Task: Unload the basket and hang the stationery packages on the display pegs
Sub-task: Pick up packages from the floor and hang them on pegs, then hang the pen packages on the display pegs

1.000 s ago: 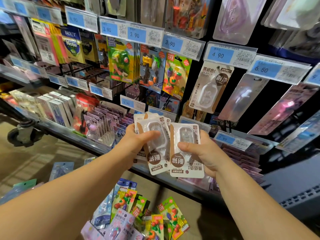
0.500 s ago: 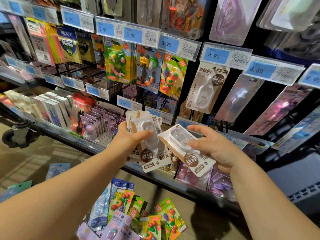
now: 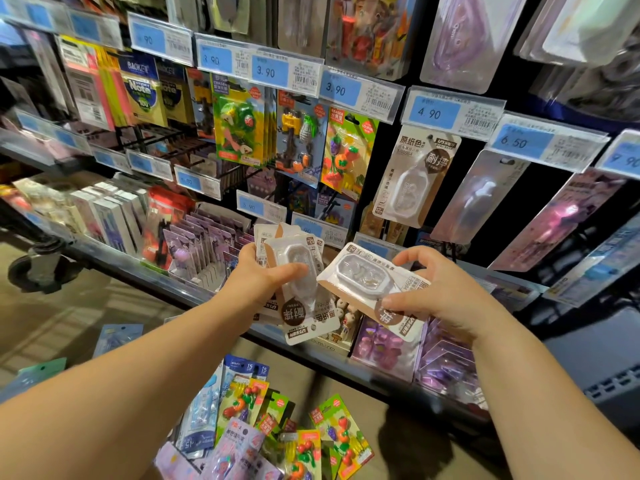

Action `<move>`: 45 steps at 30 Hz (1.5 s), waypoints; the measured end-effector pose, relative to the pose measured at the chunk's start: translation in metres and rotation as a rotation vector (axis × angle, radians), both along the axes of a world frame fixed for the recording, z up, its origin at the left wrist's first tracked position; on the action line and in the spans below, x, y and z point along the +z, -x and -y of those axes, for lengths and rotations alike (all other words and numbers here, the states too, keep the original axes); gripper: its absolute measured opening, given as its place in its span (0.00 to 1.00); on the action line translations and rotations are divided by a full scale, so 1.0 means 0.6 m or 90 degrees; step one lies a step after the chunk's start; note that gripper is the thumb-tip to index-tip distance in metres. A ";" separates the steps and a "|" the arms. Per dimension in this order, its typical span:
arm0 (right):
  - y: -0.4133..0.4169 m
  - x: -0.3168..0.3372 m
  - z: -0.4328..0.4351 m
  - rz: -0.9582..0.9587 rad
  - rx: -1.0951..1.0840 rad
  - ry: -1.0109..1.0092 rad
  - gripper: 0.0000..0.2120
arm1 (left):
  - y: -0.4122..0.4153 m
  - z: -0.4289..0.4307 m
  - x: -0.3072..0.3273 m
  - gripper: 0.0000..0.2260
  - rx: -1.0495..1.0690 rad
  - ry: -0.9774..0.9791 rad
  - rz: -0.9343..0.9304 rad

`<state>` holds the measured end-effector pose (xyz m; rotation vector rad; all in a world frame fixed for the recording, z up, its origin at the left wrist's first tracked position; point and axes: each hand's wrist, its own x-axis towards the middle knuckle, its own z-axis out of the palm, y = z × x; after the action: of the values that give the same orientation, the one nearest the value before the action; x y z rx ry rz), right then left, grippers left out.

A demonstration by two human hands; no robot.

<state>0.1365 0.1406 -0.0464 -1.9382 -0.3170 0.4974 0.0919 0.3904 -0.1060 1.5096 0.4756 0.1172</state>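
My left hand (image 3: 258, 284) grips a fanned stack of correction-tape packages (image 3: 299, 271), white and brown cards held upside down. My right hand (image 3: 440, 292) holds one more correction-tape package (image 3: 367, 280) of the same kind, tilted nearly flat, just right of the stack. A matching package (image 3: 414, 178) hangs on a display peg under the 4.90 price tag (image 3: 453, 114), above and right of my hands. Below, colourful eraser and stationery packages (image 3: 277, 431) lie piled in the basket, whose rim is hidden.
Pegs to the left carry fruit and vegetable eraser cards (image 3: 346, 157) under 3.90 tags. Translucent packages (image 3: 481, 199) hang to the right under a 6.50 tag. A shelf ledge (image 3: 194, 292) with boxed items and purple card packs runs below my hands.
My right hand has drawn one package away from the stack and turned it from upright toward flat. The view has shifted slightly closer to the display.
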 end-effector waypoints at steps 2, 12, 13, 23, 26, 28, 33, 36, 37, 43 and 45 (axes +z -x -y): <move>-0.002 -0.001 0.004 0.030 -0.006 0.020 0.29 | 0.000 -0.001 -0.003 0.28 -0.001 -0.007 0.004; -0.015 -0.014 0.019 0.101 0.003 0.030 0.35 | 0.000 0.001 -0.011 0.29 -0.047 0.002 -0.007; -0.016 -0.017 0.019 0.096 -0.014 0.008 0.37 | 0.001 0.002 -0.011 0.29 -0.056 0.003 -0.006; -0.007 -0.054 -0.033 0.033 -0.333 -0.366 0.24 | 0.007 0.016 -0.009 0.27 -0.096 0.043 0.000; 0.002 -0.071 -0.055 -0.001 -0.429 -0.452 0.15 | 0.008 0.024 -0.012 0.32 -0.108 0.050 0.005; 0.010 -0.075 -0.069 -0.010 -0.415 -0.447 0.12 | 0.005 0.028 -0.016 0.37 -0.122 0.059 0.007; 0.013 -0.068 -0.082 0.085 -0.278 -0.340 0.16 | 0.000 0.035 -0.015 0.41 -0.128 0.068 0.018; 0.006 -0.046 -0.067 0.185 -0.252 -0.271 0.18 | -0.004 0.031 -0.011 0.36 -0.112 0.088 0.031; 0.004 -0.037 -0.061 0.198 -0.246 -0.267 0.19 | -0.005 0.030 -0.006 0.32 -0.101 0.098 0.032; -0.036 -0.012 -0.038 0.235 -0.296 -0.246 0.10 | -0.013 0.021 0.019 0.18 -0.067 0.162 0.052; -0.049 -0.006 -0.041 0.225 -0.313 -0.267 0.08 | -0.011 0.020 0.027 0.16 -0.072 0.173 0.060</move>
<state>0.1659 0.1650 -0.0499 -1.6038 -0.1411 -0.2245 0.0986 0.3785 -0.0898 1.2556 0.3161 0.0329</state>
